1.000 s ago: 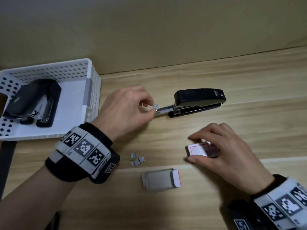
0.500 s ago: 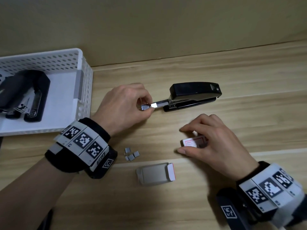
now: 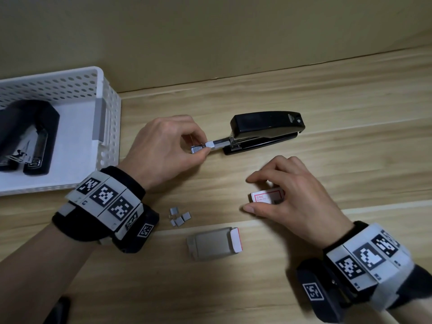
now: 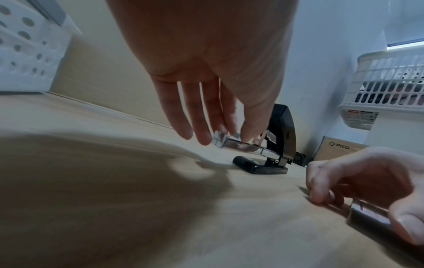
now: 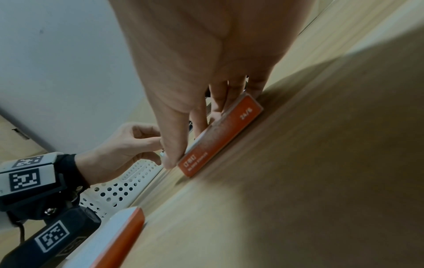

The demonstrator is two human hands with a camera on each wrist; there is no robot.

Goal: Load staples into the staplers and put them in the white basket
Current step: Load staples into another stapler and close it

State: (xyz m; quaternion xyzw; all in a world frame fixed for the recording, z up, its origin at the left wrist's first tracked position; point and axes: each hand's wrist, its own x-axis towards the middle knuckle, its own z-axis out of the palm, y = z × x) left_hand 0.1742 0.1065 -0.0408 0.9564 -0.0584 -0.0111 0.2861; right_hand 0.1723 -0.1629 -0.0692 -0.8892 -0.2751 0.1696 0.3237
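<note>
A black stapler [image 3: 266,130] lies on the wooden table with its metal staple tray [image 3: 211,145] pulled out to the left. My left hand [image 3: 199,146] pinches the end of that tray [image 4: 231,144] between thumb and fingers. To the right, my right hand [image 3: 261,195] grips a small red-and-white staple box [image 3: 265,196] on the table, thumb on its near side and fingers on its far side [image 5: 220,137]. The white basket [image 3: 107,127] at the left holds two black staplers [image 3: 25,136].
A second staple box [image 3: 214,244] lies open near the front, with several loose staple strips [image 3: 178,217] just left of it. A tan wall runs along the table's back. The left wrist view shows a PICO carton [image 4: 339,150] and another white basket [image 4: 390,90] beyond the stapler.
The two hands keep their holds on the tray and the box. My left hand has drawn the tray a little further out; my right hand has shifted slightly on the box.
</note>
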